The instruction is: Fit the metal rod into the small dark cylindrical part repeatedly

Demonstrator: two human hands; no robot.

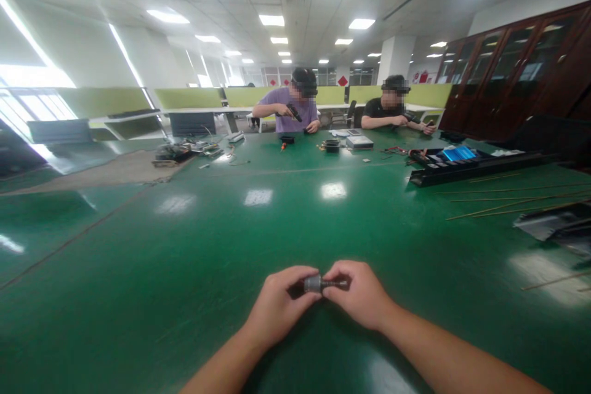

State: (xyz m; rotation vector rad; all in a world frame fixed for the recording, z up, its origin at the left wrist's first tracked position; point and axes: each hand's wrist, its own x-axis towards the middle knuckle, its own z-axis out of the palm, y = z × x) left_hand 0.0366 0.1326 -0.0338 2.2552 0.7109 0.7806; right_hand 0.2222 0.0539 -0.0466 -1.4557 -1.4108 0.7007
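Above the green table, close to its near side, my two hands meet at a small grey metal cylinder [313, 284] with a thin dark shaft [340, 284] pointing right. My left hand [282, 300] is closed on the cylinder, thumb below and fingers above. Around the shaft, my right hand [360, 292] pinches with thumb and forefinger. The shaft's tip shows past the pinch. Fingers hide part of the piece, and I cannot tell its exact kind.
The green tabletop [207, 234] spreads around my hands. Across it sit two people [295, 108], each holding a dark tool. Electronic parts [184, 151] lie at the far left. A long black rail [480, 169], thin rods [503, 203] and metal pieces [554, 221] lie right.
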